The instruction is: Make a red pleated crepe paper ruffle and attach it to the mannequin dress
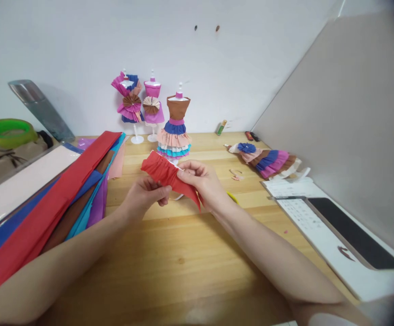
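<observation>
A pleated strip of red crepe paper (165, 174) is held above the wooden table (190, 253) between both hands. My left hand (146, 194) pinches its lower edge from below, fingers closed. My right hand (204, 181) grips the strip's right part, thumb on top, fingers curled around it. A pointed tail of the red paper hangs down beside my right wrist. Just behind the hands stands a small mannequin (175, 131) in a brown top and layered peach, blue and white paper skirt.
Long sheets of coloured crepe paper (57, 199) lie at the left. Two more dressed mannequins (139, 104) stand at the wall. A layered paper skirt (268, 160) lies at the right, near white sheets and a dark phone (353, 233). A green bowl (7, 131) sits far left.
</observation>
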`<state>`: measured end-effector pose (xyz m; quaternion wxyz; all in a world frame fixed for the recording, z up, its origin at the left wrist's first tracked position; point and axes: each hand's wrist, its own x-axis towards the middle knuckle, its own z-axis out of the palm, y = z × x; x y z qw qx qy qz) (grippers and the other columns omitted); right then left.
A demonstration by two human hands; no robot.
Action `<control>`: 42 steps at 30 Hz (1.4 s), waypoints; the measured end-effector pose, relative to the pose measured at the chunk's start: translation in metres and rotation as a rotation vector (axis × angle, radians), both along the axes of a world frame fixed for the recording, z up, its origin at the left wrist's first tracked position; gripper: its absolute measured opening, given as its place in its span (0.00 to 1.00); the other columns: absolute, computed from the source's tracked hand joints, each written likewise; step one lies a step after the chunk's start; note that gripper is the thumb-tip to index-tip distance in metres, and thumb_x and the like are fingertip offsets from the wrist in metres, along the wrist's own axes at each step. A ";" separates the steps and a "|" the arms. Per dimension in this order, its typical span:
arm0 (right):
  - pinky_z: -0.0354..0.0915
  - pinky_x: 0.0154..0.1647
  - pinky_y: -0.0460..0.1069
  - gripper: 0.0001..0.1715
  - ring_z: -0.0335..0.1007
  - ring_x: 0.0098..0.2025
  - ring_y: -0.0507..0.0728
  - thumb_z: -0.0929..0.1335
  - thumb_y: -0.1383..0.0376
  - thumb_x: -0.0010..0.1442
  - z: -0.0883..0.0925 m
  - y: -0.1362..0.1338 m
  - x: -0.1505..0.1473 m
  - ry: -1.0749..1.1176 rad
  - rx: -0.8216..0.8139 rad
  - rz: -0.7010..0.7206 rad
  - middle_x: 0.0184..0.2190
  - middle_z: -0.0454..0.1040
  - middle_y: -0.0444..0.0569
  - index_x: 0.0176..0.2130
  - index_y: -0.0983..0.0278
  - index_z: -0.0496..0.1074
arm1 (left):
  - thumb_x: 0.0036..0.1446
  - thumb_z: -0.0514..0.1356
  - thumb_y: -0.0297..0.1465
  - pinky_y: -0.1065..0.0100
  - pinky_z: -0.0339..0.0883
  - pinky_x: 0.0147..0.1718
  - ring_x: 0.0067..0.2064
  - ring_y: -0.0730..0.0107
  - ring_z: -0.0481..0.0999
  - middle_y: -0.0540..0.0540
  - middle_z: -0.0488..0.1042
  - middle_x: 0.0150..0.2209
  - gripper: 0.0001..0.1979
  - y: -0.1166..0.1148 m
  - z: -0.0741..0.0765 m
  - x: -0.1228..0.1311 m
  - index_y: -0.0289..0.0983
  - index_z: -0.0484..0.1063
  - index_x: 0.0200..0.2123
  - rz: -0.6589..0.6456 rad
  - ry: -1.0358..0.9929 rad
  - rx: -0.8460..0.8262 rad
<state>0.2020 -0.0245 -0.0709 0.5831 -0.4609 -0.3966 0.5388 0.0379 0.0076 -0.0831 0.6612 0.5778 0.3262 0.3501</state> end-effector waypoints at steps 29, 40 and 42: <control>0.53 0.24 0.45 0.11 0.57 0.22 0.49 0.67 0.62 0.55 -0.001 -0.004 0.006 -0.715 0.209 0.244 0.19 0.64 0.40 0.35 0.65 0.77 | 0.64 0.54 0.45 0.73 0.66 0.22 0.23 0.71 0.74 0.43 0.78 0.24 0.23 0.016 0.036 -0.025 0.32 0.74 0.27 -0.376 0.400 0.329; 0.56 0.25 0.47 0.08 0.67 0.24 0.54 0.69 0.63 0.57 0.011 -0.019 0.003 -1.054 0.278 0.046 0.24 0.77 0.47 0.36 0.62 0.78 | 0.59 0.58 0.42 0.74 0.58 0.20 0.22 0.76 0.65 0.50 0.69 0.20 0.19 0.020 0.017 -0.020 0.35 0.69 0.22 -0.294 0.283 0.361; 0.57 0.26 0.48 0.09 0.69 0.26 0.56 0.70 0.62 0.57 0.012 -0.021 0.002 -1.084 0.293 0.012 0.26 0.79 0.49 0.38 0.61 0.78 | 0.57 0.57 0.41 0.74 0.57 0.21 0.22 0.75 0.64 0.50 0.68 0.20 0.18 0.019 0.018 -0.019 0.35 0.68 0.22 -0.282 0.275 0.375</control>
